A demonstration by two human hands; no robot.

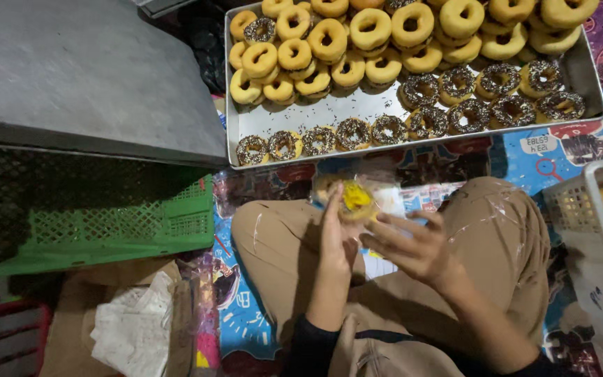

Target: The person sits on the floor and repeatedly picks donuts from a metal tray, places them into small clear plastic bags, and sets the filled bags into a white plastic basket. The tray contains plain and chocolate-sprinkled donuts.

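Doughnut (354, 202) in clear plastic wrap (385, 199) held up over the lap, just short of the metal tray (294, 115) of plain and sprinkled doughnuts; left hand (336, 241) closed around its near edge, fingers upright along the side; right hand (413, 244) spread and loose, fingertips at the wrap, gripping nothing firmly. Best handled, by the look of it, with a light left pinch at the rim so the soft ring keeps its shape, wrap drawn taut and flat with the right fingertips, no pressing on the yellow top. White basket (581, 209) at right and green crate (106, 230) at left, both well apart.
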